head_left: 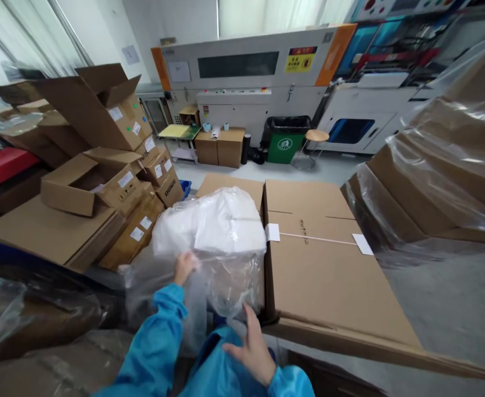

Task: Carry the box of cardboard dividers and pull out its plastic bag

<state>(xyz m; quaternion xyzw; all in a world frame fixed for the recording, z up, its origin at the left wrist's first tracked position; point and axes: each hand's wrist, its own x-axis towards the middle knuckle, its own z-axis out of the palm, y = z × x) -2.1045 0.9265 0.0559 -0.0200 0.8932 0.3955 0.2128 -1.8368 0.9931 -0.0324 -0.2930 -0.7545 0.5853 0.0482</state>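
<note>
Left hand (184, 266) gripped clear bag (209, 259) of white goods; right hand (252, 350) open at 6 o'clock, fingertips touching film. Thin film likely to tear or slip.

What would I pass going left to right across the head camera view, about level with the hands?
Flat cardboard sheets → left hand → clear plastic bag holding white material → sealed cardboard box → plastic-wrapped cardboard stack.

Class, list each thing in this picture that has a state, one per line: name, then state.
Clear plastic bag of white items: crumpled, gripped by left hand.
Right hand: open, at the bag's lower edge.
Large flat brown cardboard box: closed, taped.
Small brown cardboard box: flaps open.
Green bin: black-lined, lid off.
</note>
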